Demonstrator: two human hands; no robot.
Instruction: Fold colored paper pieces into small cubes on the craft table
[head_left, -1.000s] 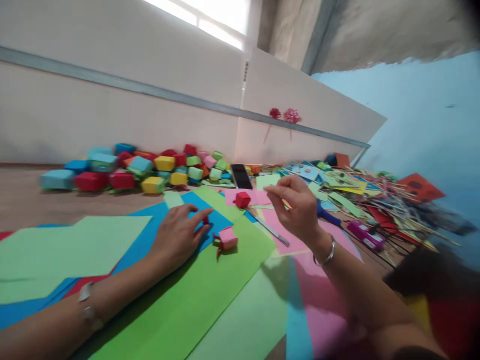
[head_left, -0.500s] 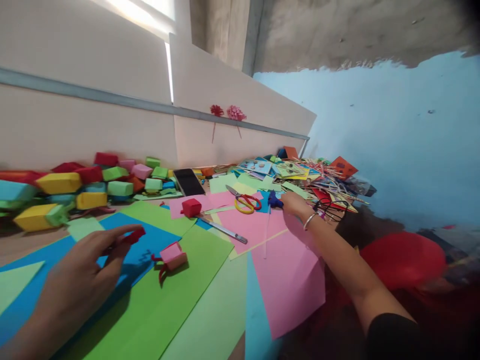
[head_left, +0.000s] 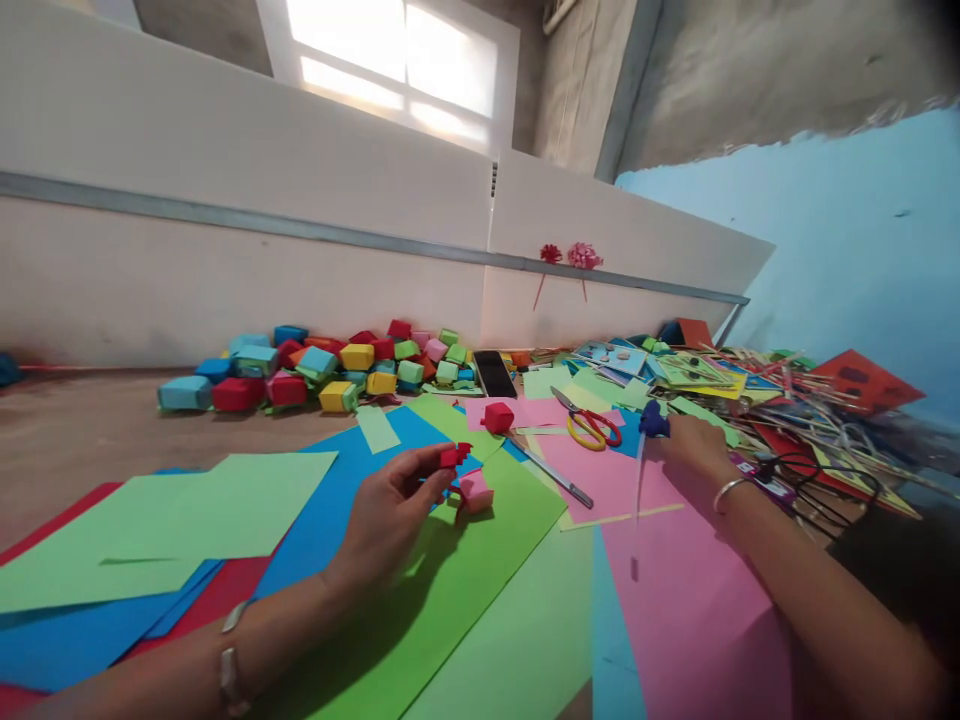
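Observation:
My left hand [head_left: 397, 505] pinches a small red paper piece [head_left: 453, 457] between thumb and fingertips, over the green and blue sheets. Just beyond the fingertips a pink paper box [head_left: 475, 491] with red strips lies on the green sheet [head_left: 502, 540]. My right hand [head_left: 694, 445] is closed beside a dark blue object [head_left: 654, 420], from which a thin clear strip hangs over the pink sheet [head_left: 697, 600]. Scissors [head_left: 589, 425] with red and yellow handles lie between the hands. A red paper box [head_left: 497, 417] and a silver pen-like tool [head_left: 555, 474] are near them.
Many coloured paper boxes [head_left: 358, 357] are heaped along the white partition [head_left: 375, 285]. A black phone [head_left: 493, 374] lies beside them. Cards and sticks [head_left: 697, 372] are piled at the right, with a black cable [head_left: 814, 475]. Loose sheets [head_left: 225, 505] cover the left.
The view has turned left, so things appear further right. My left hand, still pinching the red piece, is now close to the pink box. My right hand stays at the dark blue object.

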